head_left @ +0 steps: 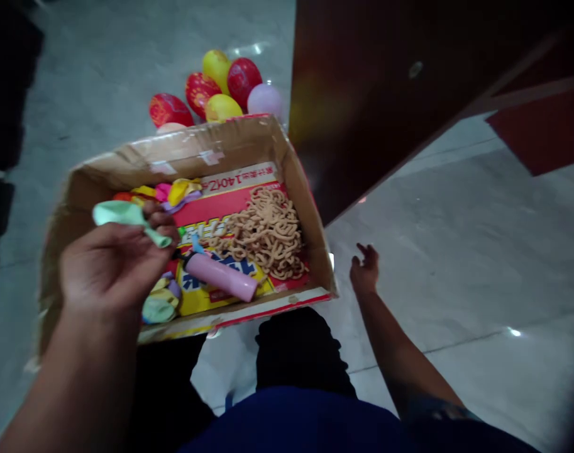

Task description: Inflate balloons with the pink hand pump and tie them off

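Observation:
My left hand pinches a mint-green deflated balloon between thumb and fingers, its neck hanging toward the right. The hand is over the left part of an open cardboard box. Inside lie a pink cylinder with a dark end, like a small hand pump, and a heap of tan curly strands. Deflated balloons in several colours lie at the box's back, with more pale ones near its front. To the right of the box, my right hand hovers over the floor, fingers loosely bent and apart, holding nothing visible.
Behind the box, inflated red, yellow and pale purple balloons are bunched together on the grey floor. A dark brown panel stands close to the box's right rear corner. Dark objects line the left edge.

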`<action>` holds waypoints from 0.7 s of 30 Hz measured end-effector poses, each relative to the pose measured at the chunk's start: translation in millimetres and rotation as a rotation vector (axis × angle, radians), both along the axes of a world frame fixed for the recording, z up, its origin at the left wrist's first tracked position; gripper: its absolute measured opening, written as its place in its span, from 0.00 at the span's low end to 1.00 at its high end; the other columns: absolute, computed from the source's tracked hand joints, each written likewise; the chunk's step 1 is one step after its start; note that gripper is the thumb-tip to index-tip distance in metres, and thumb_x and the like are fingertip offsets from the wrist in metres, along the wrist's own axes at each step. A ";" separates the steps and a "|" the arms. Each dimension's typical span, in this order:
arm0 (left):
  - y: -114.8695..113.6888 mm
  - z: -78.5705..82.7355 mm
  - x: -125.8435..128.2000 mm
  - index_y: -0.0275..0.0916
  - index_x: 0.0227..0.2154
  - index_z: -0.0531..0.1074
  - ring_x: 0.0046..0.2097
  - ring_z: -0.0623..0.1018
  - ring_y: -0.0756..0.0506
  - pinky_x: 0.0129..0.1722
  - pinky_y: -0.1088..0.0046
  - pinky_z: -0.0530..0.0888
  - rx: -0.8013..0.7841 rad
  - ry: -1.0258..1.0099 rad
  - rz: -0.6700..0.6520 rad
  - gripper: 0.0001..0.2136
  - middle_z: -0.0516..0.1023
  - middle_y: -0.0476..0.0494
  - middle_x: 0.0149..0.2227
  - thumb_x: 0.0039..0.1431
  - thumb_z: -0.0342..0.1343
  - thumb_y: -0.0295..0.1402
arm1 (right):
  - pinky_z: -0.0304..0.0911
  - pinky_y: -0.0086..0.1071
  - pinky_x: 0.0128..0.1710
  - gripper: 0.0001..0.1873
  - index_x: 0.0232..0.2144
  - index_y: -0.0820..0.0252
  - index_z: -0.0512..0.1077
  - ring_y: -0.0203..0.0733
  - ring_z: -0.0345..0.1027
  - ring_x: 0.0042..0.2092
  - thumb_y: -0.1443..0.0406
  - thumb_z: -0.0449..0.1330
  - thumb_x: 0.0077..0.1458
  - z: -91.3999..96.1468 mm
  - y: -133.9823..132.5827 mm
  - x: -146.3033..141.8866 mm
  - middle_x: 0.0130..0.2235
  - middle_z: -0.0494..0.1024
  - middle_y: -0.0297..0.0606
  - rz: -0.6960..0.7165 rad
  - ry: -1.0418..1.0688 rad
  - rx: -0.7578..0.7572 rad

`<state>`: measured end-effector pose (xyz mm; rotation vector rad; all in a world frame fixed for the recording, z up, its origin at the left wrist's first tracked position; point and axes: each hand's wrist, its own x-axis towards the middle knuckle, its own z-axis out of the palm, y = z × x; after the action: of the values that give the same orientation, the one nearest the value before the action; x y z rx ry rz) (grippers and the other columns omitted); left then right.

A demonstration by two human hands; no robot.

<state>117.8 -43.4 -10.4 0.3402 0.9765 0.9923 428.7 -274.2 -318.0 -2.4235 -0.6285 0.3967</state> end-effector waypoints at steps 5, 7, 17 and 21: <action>3.1 0.9 -6.5 0.36 0.34 0.67 0.32 0.75 0.50 0.30 0.77 0.74 0.015 -0.012 0.014 0.17 0.73 0.45 0.30 0.46 0.43 0.12 | 0.59 0.51 0.53 0.25 0.56 0.50 0.54 0.46 0.66 0.54 0.65 0.53 0.57 133.6 29.2 -23.8 0.52 0.72 0.40 0.025 -0.116 0.625; 5.8 0.1 -12.3 0.36 0.35 0.68 0.32 0.76 0.51 0.31 0.78 0.73 0.034 -0.029 0.032 0.15 0.74 0.45 0.30 0.49 0.46 0.12 | 0.55 0.52 0.57 0.25 0.57 0.47 0.56 0.45 0.64 0.56 0.65 0.55 0.57 186.1 43.0 -50.4 0.52 0.73 0.38 0.119 -0.141 0.820; 25.0 18.7 -79.2 0.33 0.32 0.66 0.26 0.72 0.54 0.22 0.83 0.68 0.056 -0.286 0.120 0.07 0.72 0.45 0.27 0.55 0.47 0.17 | 0.60 0.45 0.54 0.25 0.57 0.53 0.60 0.45 0.66 0.53 0.66 0.55 0.56 283.5 115.3 -183.8 0.51 0.74 0.41 1.116 -0.020 0.503; 37.8 14.2 -110.4 0.34 0.31 0.65 0.22 0.67 0.57 0.18 0.86 0.64 -0.030 -0.454 0.137 0.07 0.68 0.48 0.24 0.58 0.45 0.18 | 0.64 0.42 0.48 0.18 0.48 0.56 0.69 0.50 0.69 0.49 0.61 0.56 0.55 266.8 155.0 -216.1 0.50 0.74 0.45 1.327 -0.074 -0.052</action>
<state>7.3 -5.6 3.8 0.0165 0.6053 1.1163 212.6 -119.3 -51.2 -1.7152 -2.2137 0.8086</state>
